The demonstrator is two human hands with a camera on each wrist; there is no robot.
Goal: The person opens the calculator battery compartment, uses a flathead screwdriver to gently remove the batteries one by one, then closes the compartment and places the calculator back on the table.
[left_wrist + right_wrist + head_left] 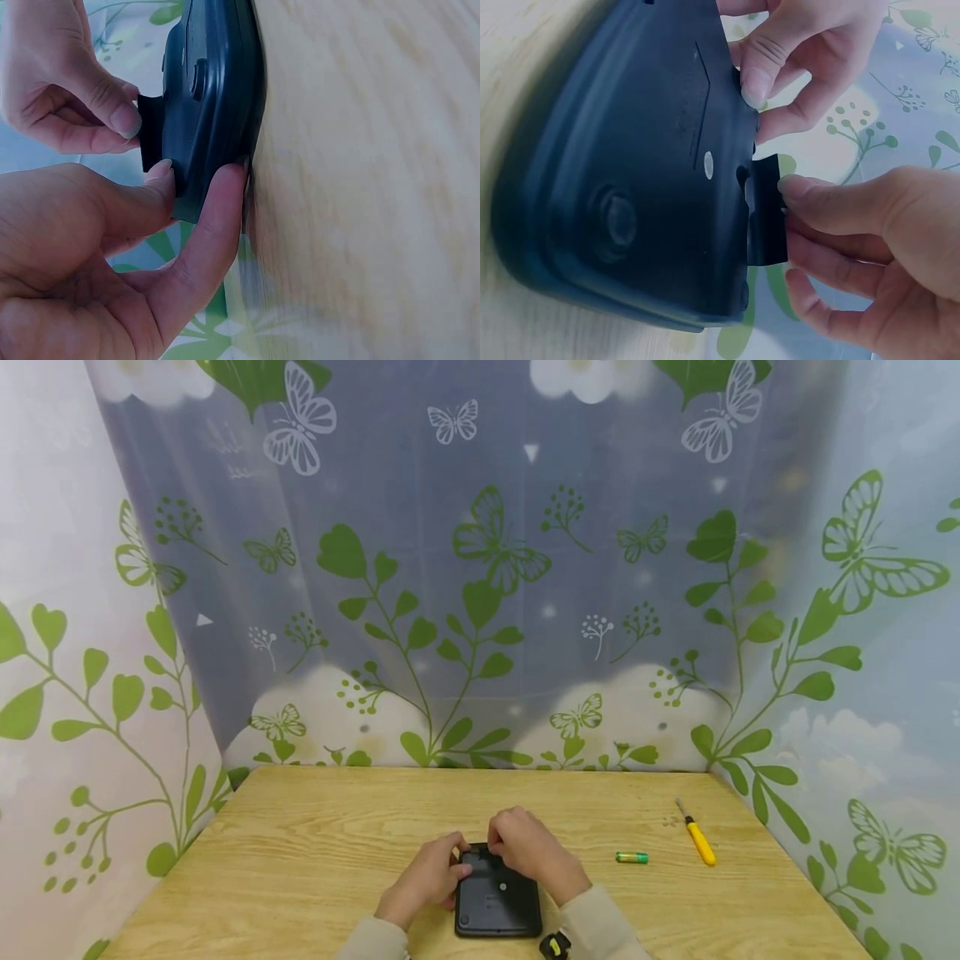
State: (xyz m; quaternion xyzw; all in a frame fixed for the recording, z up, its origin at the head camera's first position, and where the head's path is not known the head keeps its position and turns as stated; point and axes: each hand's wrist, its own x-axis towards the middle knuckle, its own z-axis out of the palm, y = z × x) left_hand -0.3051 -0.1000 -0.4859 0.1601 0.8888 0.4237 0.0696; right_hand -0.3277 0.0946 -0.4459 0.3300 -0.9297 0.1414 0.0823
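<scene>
A flat black device (498,910), which looks like a calculator, lies underside up on the wooden table. My left hand (431,872) grips its far left corner, thumb on the upper face and a finger along the side, as the left wrist view shows. At the far edge, my right hand (528,843) pinches a small black battery cover (767,217) between thumb and fingers. In the right wrist view this cover stands up at an angle from the device's edge. The head view shows part of a recess by the left thumb; the right hand hides the rest.
A green battery (632,857) lies to the right of the device. Farther right is a yellow-handled screwdriver (697,839), with tiny bits (670,821) beside it. A black object with a yellow patch (555,945) sits by the right sleeve. Patterned curtains (480,652) enclose the table.
</scene>
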